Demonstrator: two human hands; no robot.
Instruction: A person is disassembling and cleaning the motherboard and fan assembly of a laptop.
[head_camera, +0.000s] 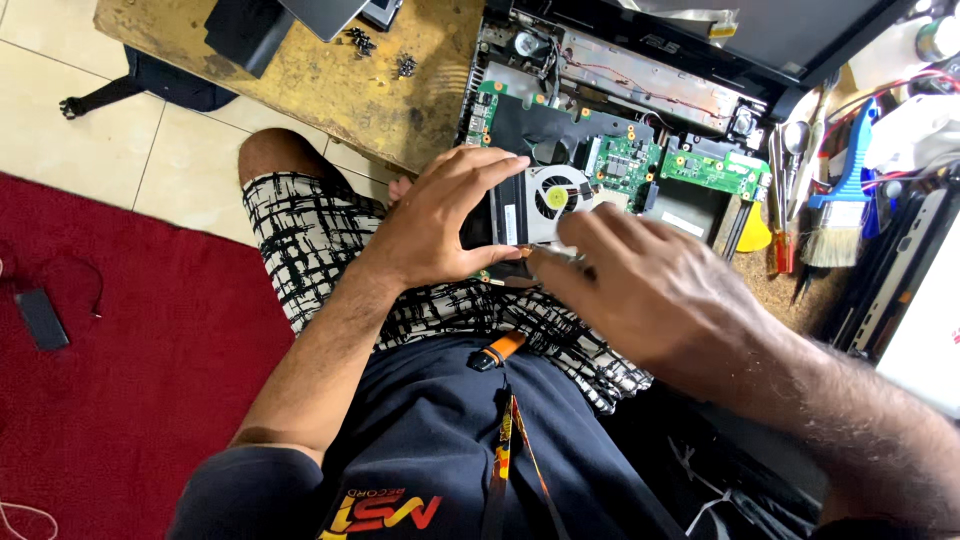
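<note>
Worn wooden bench (330, 80); left hand (440, 225) grips cooling fan (545, 200); right hand (640, 290) fingers pinch a screwdriver (560, 255)

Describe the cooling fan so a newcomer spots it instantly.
Start at the opened laptop chassis on the worn wooden bench. At its near edge, between the left hand and right hand, sits the cooling fan. It is the only round silver housing with a yellow hub; the neighbouring boards are flat and green.

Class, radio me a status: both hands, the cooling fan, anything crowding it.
Left hand closed on cooling fan unit's edge. Right hand pinching a small tool at the fan's base. Green circuit boards close behind.
</note>
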